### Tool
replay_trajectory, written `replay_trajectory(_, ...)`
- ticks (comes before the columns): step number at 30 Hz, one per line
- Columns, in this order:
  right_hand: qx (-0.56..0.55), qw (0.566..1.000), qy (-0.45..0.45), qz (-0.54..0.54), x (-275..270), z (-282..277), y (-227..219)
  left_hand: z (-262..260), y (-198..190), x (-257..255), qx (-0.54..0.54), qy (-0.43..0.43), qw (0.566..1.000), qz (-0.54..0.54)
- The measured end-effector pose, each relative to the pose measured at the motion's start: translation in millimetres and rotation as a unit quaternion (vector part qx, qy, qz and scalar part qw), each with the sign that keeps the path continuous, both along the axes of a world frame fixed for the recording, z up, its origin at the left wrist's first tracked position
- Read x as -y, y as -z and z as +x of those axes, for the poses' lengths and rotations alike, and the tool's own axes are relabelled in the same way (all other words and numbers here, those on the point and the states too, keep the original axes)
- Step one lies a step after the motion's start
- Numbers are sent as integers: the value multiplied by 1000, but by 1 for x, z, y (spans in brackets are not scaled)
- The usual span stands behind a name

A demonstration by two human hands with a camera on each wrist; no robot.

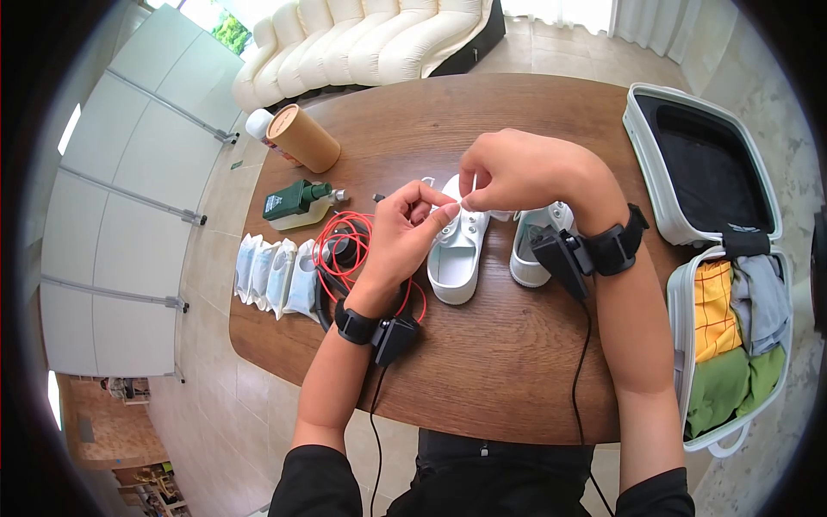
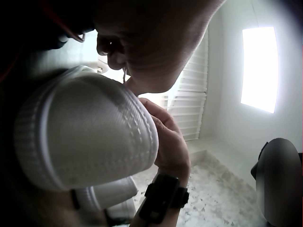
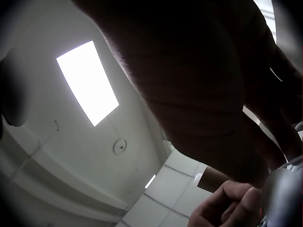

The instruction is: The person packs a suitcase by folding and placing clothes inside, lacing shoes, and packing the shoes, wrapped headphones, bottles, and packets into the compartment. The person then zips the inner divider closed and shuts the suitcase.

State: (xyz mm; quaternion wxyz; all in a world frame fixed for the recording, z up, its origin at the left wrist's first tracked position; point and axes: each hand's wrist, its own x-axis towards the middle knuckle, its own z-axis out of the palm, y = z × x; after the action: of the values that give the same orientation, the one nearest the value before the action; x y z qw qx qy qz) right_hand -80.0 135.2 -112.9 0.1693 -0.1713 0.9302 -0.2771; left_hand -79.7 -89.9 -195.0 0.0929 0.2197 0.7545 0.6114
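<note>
The person's left hand [image 1: 403, 226] and right hand [image 1: 527, 169] are close together, fingers curled, thumb and fingertips of each pinching a thin white lace [image 2: 125, 75]. They work over a white shoe [image 1: 459, 250] that sits upright on the wooden table [image 1: 508, 362], its laced front just under the fingertips and its heel toward the person. A second white shoe [image 1: 523, 255] stands beside it, partly hidden below the right wrist.
</note>
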Motion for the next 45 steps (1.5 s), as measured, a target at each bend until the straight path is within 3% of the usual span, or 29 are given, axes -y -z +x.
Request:
replay_trajectory(2,-32,999,-18,-40,2,1,2,0,-1,1,12,6,1000,9)
replay_trajectory(12,-45,997,-39,-45,10,-4,8,-2,-1,1,-42,16,999,-7)
replay_trajectory(14,-97,991,-40,-78,10,-4,9,-3,-1,1,-58,17,998,7)
replay_trajectory(17,-28,995,1,-94,13,-5,3,-2,-2,0,-32,10,999,9)
replay_trajectory(19,-39,996,-1,-85,14,-2,-1,-3,4,-4,-41,-3,996,73)
replay_trajectory(34,-17,999,1,-52,11,-1,-5,-2,3,2,14,15,1000,19)
replay_trajectory(37,-15,999,2,-52,10,1,-12,1,-6,-2,39,40,997,59)
replay_trajectory(40,-29,998,-6,-58,10,1,-7,-1,0,0,-16,76,996,33)
replay_trajectory(45,-35,996,-9,-77,11,1,-5,-2,-2,0,-45,49,998,12)
